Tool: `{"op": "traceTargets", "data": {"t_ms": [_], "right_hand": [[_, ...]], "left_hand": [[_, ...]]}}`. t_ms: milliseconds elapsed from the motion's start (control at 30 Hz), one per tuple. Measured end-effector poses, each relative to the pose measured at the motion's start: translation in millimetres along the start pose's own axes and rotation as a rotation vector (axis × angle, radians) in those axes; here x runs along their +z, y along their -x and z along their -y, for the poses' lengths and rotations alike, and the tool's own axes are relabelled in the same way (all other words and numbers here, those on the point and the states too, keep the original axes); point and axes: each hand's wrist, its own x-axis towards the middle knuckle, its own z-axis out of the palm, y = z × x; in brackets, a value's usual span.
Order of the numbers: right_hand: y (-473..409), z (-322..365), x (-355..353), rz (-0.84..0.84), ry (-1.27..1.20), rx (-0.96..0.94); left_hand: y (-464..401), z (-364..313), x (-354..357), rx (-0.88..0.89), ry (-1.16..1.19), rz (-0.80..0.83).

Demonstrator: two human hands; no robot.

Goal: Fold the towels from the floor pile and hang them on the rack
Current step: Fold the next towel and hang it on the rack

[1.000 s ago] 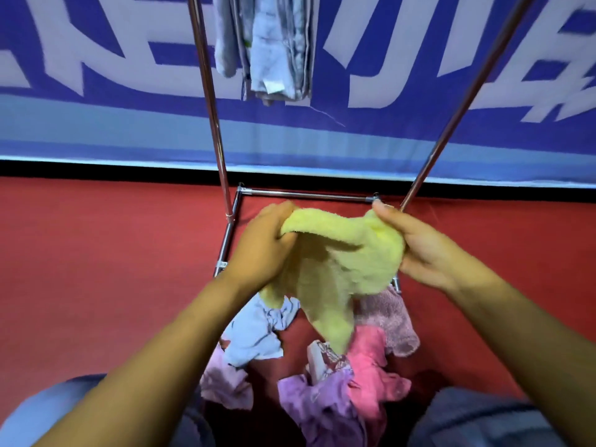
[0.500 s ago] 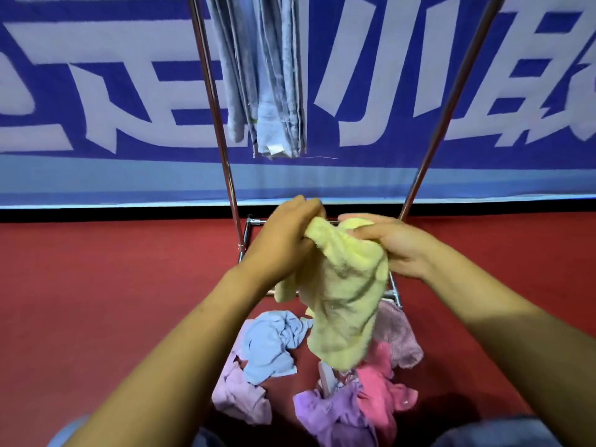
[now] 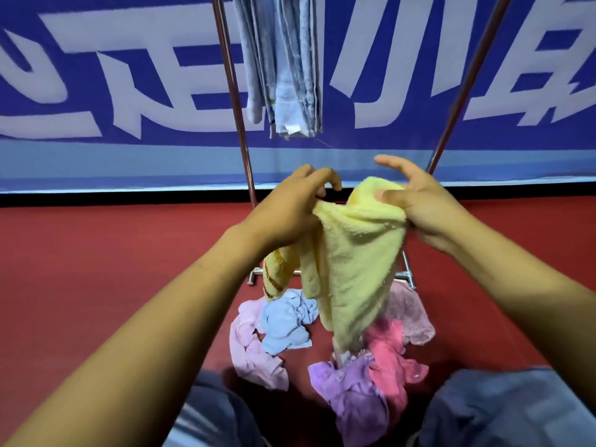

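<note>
A yellow towel [image 3: 351, 272] hangs crumpled in the air between my hands, above the floor pile. My left hand [image 3: 290, 211] pinches its upper left edge with curled fingers. My right hand [image 3: 419, 201] holds the upper right part, thumb pressed on the cloth, the other fingers spread above it. The pile [image 3: 322, 343] on the red floor holds a light blue, a lilac, a pink, a purple and a mauve towel. Behind it stands the chrome rack [image 3: 232, 91], with grey-blue towels [image 3: 283, 66] hanging from its top.
A blue banner with white lettering [image 3: 96, 75] runs along the wall behind the rack. The rack's base bar [image 3: 254, 275] lies on the red floor [image 3: 96, 269]. My knees in blue trousers [image 3: 503, 411] flank the pile at the bottom of the view.
Both hands have lifted the yellow towel higher and pulled slightly apart. My right fingers have spread open above the cloth. The view has tilted up, showing more of the hanging towels.
</note>
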Motion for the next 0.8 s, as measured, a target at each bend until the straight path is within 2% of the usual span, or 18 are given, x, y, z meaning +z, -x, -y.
{"op": "traceTargets", "data": {"t_ms": [100,200,267,333,367,467,533,600,700,800], "right_hand": [[-2.8,9.9,0.3,0.058,-0.32,-0.098],[-5.8,18.7,1.8,0.123,-0.472,-0.1],[-7.6,23.3,0.2,0.136,-0.475,-0.097],[-7.7,24.1,-3.9,0.135,-0.371,-0.107],[-7.2,22.7,-6.4,0.131,-0.316,-0.114],[-4.4,17.6,-13.3,0.107,-0.289,-0.112],[-3.3,16.3,-16.2,0.096,-0.327,-0.101],[-5.6,12.4,-18.2,0.092,-0.28,-0.07],[-7.2,5.4,-19.2,0.11,0.116,-0.015],[-1.9,2.1,-15.1,0.261,0.438,0.052]], "left_hand": [[2.8,5.6,0.0,-0.102,0.098,0.072],[1.5,15.6,7.8,-0.273,0.155,0.263],[0.3,20.9,16.9,-0.369,0.187,0.362],[0.1,22.0,24.2,-0.438,0.234,0.404],[0.2,21.8,27.8,-0.458,0.325,0.43],[-0.7,15.8,27.6,-0.565,0.822,0.487],[-2.2,9.6,25.8,-0.601,0.879,0.472],[-5.7,7.8,27.7,-0.532,0.743,0.372],[-11.4,2.3,28.5,-0.295,0.707,0.146],[-17.1,-7.8,26.5,-0.098,0.518,0.089]]}}
